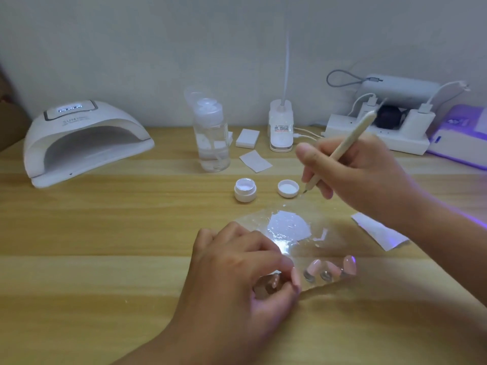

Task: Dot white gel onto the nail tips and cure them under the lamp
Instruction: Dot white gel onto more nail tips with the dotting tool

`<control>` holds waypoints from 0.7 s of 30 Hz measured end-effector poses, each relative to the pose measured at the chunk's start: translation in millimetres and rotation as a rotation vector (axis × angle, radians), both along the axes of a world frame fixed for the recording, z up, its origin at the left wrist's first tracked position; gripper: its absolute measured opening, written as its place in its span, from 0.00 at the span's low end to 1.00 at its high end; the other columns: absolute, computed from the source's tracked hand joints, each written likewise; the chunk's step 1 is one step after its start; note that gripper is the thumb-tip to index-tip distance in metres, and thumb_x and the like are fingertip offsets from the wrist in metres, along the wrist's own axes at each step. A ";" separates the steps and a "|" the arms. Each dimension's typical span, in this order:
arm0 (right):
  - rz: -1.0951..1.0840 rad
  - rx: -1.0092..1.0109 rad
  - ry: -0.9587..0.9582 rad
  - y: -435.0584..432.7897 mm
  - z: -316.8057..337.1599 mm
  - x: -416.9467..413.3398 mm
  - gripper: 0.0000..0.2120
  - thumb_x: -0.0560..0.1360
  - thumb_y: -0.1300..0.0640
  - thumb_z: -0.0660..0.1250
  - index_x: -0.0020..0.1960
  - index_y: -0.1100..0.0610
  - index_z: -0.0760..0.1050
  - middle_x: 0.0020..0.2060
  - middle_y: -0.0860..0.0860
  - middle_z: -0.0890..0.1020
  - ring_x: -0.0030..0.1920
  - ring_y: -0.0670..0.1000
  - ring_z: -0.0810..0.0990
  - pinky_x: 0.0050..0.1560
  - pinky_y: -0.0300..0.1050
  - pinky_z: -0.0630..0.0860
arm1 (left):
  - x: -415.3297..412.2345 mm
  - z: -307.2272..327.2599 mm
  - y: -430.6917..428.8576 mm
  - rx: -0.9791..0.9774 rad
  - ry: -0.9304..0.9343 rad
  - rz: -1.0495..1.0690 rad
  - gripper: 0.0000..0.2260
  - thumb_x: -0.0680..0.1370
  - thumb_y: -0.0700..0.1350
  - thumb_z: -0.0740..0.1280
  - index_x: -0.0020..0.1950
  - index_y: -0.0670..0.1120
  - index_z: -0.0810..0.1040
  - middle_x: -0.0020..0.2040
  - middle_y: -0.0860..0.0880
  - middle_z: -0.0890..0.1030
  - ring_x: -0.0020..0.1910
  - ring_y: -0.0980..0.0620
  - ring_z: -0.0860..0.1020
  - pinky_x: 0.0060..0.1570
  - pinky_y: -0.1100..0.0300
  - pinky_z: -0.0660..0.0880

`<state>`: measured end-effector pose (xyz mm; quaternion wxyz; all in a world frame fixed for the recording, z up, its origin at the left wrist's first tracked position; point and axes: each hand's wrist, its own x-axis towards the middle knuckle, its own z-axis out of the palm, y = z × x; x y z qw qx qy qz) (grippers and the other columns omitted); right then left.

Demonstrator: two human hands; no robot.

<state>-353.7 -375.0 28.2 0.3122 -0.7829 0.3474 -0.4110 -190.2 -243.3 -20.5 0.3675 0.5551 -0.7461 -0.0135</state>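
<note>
My right hand hangs above the table, fingers and thumb pinched round the pen, its point aimed down just beside the lid. My left hand lies curled on the near-left corner of the clear sheet. Whether it pinches a tip or merely presses there I cannot tell (the fingers blur together). The nail tips stand in a row along the sheet's near edge, one half hidden under my left fingers. The open jar sits left of the lid. The lamp rests far left on the wooden table, by a pale wall.
</note>
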 end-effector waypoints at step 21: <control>0.074 -0.005 -0.426 75.2 -2.0 14.3 0.20 0.77 0.54 0.66 0.30 0.62 0.70 0.19 0.51 0.74 0.17 0.54 0.73 0.22 0.36 0.66 | 6.0 9.0 -0.3 0.012 0.619 -0.144 0.04 0.69 0.49 0.76 0.42 0.54 0.85 0.41 0.57 0.86 0.51 0.49 0.81 0.58 0.45 0.73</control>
